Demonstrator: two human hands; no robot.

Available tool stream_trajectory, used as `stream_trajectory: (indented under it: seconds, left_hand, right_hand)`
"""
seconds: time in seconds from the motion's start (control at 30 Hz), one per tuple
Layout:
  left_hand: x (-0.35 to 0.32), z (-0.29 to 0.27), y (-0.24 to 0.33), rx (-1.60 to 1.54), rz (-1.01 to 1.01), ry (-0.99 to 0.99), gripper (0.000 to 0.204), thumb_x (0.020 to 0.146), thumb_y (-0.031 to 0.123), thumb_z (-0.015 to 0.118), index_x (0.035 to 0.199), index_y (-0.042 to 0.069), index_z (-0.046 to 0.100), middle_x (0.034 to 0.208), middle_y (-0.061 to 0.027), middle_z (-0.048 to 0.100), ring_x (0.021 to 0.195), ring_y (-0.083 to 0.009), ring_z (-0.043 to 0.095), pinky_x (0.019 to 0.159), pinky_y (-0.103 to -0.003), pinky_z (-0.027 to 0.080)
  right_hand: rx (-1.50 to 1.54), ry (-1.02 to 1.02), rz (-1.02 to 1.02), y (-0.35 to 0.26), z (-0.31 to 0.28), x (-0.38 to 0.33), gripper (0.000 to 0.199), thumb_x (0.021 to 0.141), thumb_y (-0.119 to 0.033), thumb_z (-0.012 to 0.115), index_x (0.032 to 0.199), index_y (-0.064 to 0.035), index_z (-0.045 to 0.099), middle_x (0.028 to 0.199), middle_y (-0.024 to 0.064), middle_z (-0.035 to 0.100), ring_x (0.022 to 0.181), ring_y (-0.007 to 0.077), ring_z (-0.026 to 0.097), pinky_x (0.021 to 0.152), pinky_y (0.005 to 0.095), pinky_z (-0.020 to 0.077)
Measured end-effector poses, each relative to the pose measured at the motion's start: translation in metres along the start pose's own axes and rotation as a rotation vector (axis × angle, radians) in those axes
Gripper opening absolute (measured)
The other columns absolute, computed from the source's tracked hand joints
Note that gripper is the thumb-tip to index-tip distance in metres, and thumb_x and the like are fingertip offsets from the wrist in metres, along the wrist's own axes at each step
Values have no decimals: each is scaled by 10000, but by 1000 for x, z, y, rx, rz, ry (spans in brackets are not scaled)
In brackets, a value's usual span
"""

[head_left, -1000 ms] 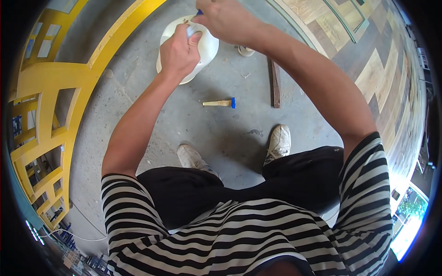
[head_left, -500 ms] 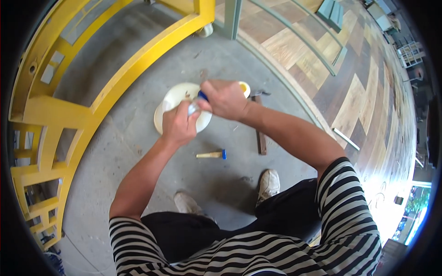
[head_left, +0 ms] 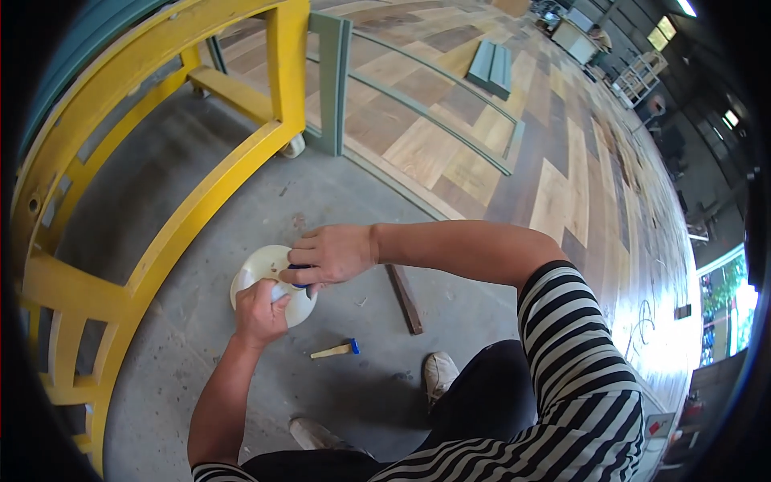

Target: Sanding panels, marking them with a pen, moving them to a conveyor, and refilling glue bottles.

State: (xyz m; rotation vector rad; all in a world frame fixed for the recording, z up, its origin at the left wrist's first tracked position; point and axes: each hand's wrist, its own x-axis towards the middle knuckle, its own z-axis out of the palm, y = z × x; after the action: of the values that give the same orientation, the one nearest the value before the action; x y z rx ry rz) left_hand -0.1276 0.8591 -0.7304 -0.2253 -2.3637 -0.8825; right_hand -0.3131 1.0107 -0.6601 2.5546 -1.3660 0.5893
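Head view, single frame. A round white lid-like disc [head_left: 265,277] is seen low over the grey concrete floor [head_left: 361,201], left of centre. The left hand [head_left: 261,312] is closed on the disc's near edge; the right hand [head_left: 329,255] is curled over its far-right edge around a small blue object [head_left: 299,283], most of which is hidden under the fingers, so its shape cannot be told. The disc's face is turned up toward the camera; being round, no long axis is shown. Just beyond the disc, to the left, a yellow frame [head_left: 201,201] is catalogued, curving around the picture's left side. A grey-green frame [head_left: 337,80] stands behind it, at the edge of a patchwork wooden floor [head_left: 514,161]. A dark wooden strip [head_left: 404,299] lies on the concrete just right of the hands, its long axis running away from the person. A small pale tool with a blue tip [head_left: 337,350] lies near, below the disc, blue end to the right. One light shoe [head_left: 440,373] is noted beneath. Against the earlier frames, the view is raised, and both hands remain on the disc.
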Motion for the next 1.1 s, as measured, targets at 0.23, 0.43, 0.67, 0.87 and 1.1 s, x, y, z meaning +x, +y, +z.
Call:
stream_trajectory:
  seconds: [0.23, 0.43, 0.67, 0.87, 1.1]
  left_hand:
    - [7, -3, -4, -15, -111, 2, 161, 843, 123, 607, 934, 12, 535, 728, -214, 604, 669, -428, 610, 578, -472, 471]
    - [25, 10, 15, -2, -303, -155, 191, 884, 133, 583, 1017, 5, 532, 796, -253, 623, 764, -460, 614, 630, -476, 477]
    - [73, 34, 14, 172, -324, -293, 217, 912, 174, 569, 1014, -17, 547, 854, -279, 627, 846, -474, 608, 708, -486, 475]
    - [116, 55, 39, 344, -297, -529, 231, 918, 201, 578, 953, -26, 552, 865, -296, 613, 844, -489, 592, 698, -487, 472]
    - [152, 64, 62, 495, -369, -765, 269, 930, 245, 568, 926, -23, 544, 866, -304, 607, 868, -492, 579, 719, -510, 455]
  right_hand:
    - [-285, 145, 272, 18, -36, -18, 350, 775, -67, 635, 1115, -96, 562, 1122, 148, 567, 924, 304, 608, 716, 402, 524]
    - [887, 1496, 1610, 38, -5, -86, 285, 878, -35, 641, 1155, -22, 572, 810, 68, 613, 639, 161, 575, 622, 304, 502]
    - [1124, 1554, 1470, 2, -7, -197, 258, 946, -150, 591, 1187, -60, 588, 915, 37, 571, 777, 144, 556, 663, 288, 508]
    - [1094, 1820, 1669, 7, 2, -217, 234, 958, -205, 579, 1163, -92, 592, 998, 40, 578, 845, 166, 570, 699, 303, 510]
    - [1419, 1608, 1604, 10, 7, -217, 304, 958, -270, 575, 1230, -141, 532, 1087, 21, 568, 991, 198, 571, 800, 362, 443]
